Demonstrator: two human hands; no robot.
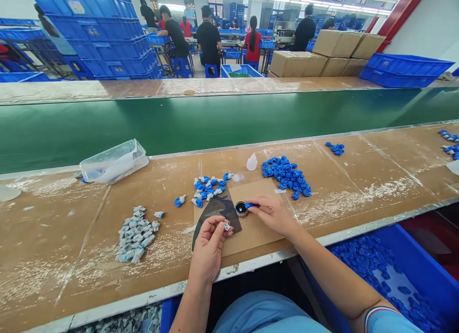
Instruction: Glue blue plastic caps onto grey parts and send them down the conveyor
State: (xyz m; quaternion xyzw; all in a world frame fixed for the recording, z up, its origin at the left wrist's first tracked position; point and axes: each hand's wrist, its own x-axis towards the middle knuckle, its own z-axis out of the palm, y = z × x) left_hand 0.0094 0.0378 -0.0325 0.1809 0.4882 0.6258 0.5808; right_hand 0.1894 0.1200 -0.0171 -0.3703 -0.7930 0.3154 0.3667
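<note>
My left hand [211, 244] pinches a small grey plastic part [226, 226] above the cardboard sheet. Between the fingertips of my right hand [273, 215] is a small blue plastic part [249, 205], held at the rim of a small round black cup [241, 208]. Beyond my left hand lies a cluster of joined blue-and-grey pieces [208, 187]. Loose blue parts [287, 175] form a pile behind my right hand, and a heap of grey parts [136, 235] lies to the left.
A clear plastic tub [114, 163] and a small white bottle [252, 162] stand on the bench. Behind runs a green conveyor belt [215, 120]. Below the bench edge, a blue crate [423, 266] holds blue parts. Stacked crates [103, 41], cartons [304, 64] and several people are farther back.
</note>
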